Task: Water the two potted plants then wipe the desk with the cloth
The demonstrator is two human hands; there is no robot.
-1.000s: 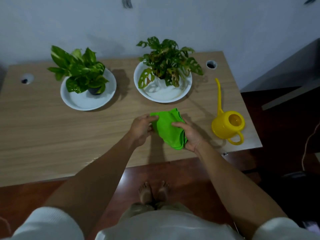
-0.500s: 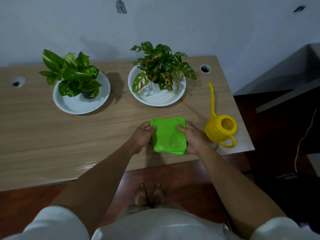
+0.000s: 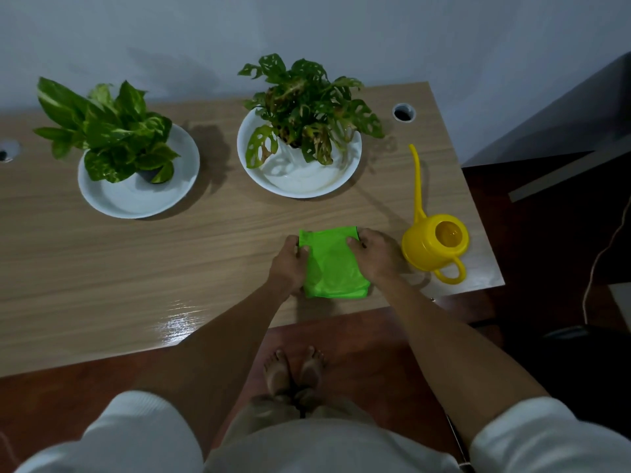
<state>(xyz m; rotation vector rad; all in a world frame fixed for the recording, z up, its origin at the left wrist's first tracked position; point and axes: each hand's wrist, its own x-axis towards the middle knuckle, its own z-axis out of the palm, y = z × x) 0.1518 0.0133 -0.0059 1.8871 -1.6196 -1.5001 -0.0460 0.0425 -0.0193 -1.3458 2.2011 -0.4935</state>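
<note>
A long wooden desk (image 3: 136,268) stands against the pale wall, and a person in a white top leans over its near edge, bare feet (image 3: 294,368) on the dark red floor. Toward the back of the desk sit two potted plants, each in a white dish: the left plant (image 3: 109,128) has broad green leaves splashed with yellow, and the right plant (image 3: 307,104) has leaves full of holes, some of them browning. A yellow watering can (image 3: 433,244) stands near the right end of the desk, its long thin spout pointing up toward the back and its handle facing the near edge. Just left of the can, close to the near edge, lies a folded bright green cloth (image 3: 333,264), flat on the wood. The left hand (image 3: 288,264) grips its left side and the right hand (image 3: 374,254) grips its right side, thumbs pressed on top, the two hands apart with the cloth between them.
</note>
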